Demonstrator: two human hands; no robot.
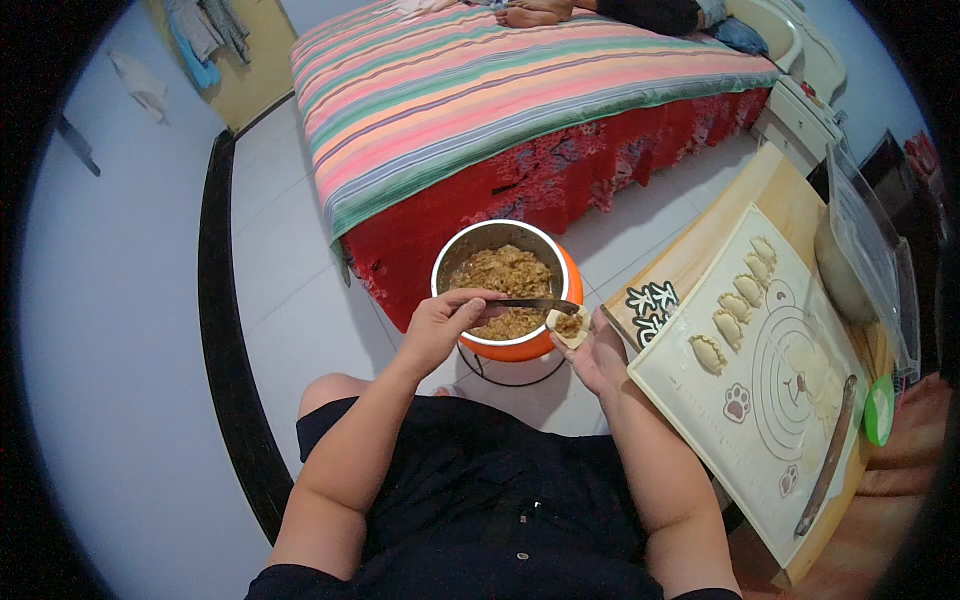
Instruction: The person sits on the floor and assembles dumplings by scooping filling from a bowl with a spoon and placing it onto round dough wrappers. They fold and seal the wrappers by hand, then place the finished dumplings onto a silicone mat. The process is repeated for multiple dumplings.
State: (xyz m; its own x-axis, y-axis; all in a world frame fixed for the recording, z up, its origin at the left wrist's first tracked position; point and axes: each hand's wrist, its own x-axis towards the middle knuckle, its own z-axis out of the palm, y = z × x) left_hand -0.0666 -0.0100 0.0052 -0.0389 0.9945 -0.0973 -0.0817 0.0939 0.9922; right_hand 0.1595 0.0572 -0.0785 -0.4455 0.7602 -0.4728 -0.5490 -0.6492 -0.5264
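Note:
My left hand (442, 322) grips a thin dark utensil (535, 304) and holds its tip over a round dough wrapper (567, 326). The wrapper, with a dab of brown filling on it, rests in my right hand (598, 357). Both hands hover over the near rim of an orange bowl with a metal lining (452, 255), which is full of minced brown filling (505, 280) and stands on a small wire stool. Several folded dumplings (738, 300) lie in a row on a cream pastry mat (700, 400) to my right.
A wooden rolling pin (828, 455) and flat dough rounds (815, 375) lie on the mat, which covers a wooden board (780, 185). A green lid (880, 408) sits at its edge. A bed with a striped blanket (480, 90) stands ahead; another person's feet (530, 12) rest on it.

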